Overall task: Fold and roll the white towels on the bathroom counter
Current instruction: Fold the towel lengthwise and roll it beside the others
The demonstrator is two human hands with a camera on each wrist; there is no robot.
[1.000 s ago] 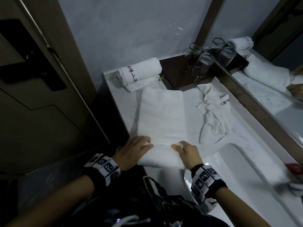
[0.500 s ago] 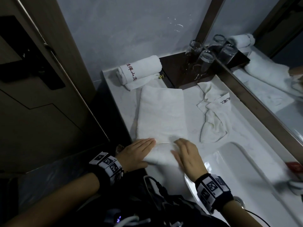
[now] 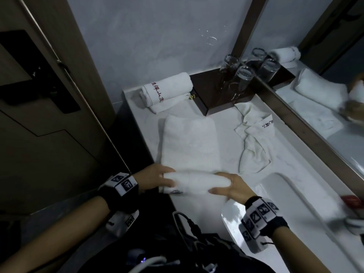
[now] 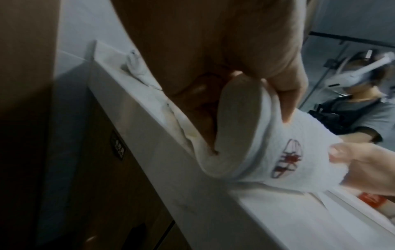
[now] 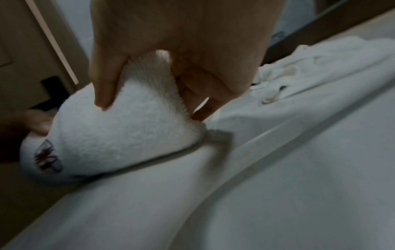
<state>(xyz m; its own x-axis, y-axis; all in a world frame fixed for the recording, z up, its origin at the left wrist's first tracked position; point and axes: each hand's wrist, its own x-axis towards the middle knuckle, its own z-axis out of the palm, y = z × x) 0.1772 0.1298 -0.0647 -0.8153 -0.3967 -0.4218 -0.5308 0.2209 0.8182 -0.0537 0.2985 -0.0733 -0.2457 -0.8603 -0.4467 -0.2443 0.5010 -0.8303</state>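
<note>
One towel done, one half rolled, one still crumpled.
Left hand (image 3: 157,179) and right hand (image 3: 233,187) curled round started roll (image 3: 197,183) on desk (image 3: 226,154); rolled towel (image 3: 167,89) done, crumpled towel (image 3: 254,142) waiting.

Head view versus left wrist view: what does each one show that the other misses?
Only the head view shows the finished rolled towel, the crumpled towel, the glasses and the unrolled flat stretch ahead of the roll. Only the left wrist view shows the roll's open spiral end and the counter's front edge. Both show the left hand and right hand gripping the half-rolled towel.
</note>
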